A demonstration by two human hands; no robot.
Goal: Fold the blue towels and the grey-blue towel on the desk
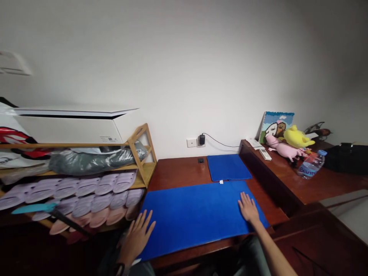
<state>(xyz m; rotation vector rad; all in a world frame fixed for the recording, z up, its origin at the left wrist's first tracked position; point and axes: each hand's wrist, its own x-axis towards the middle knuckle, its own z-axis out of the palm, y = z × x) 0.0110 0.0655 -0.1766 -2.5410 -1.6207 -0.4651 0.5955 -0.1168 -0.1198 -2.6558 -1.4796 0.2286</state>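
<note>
A large blue cloth (195, 212) lies flat on the reddish-brown desk (175, 168). My left hand (139, 234) is at the cloth's left edge, fingers spread and holding nothing. On the cloth's right part rests my right hand (247, 207), palm down with fingers slightly apart and nothing in it. A smaller blue cloth (228, 167) lies behind the large one, near the wall, with a white tag between the two.
A wooden rack (146, 153) on the left holds a white box (71, 128) and several clogs (92, 186). On the raised right surface are a plastic bottle (312, 166), plush toys (296, 138), a remote (265, 154) and a picture (276, 124). A black plug (202, 139) sits in the wall.
</note>
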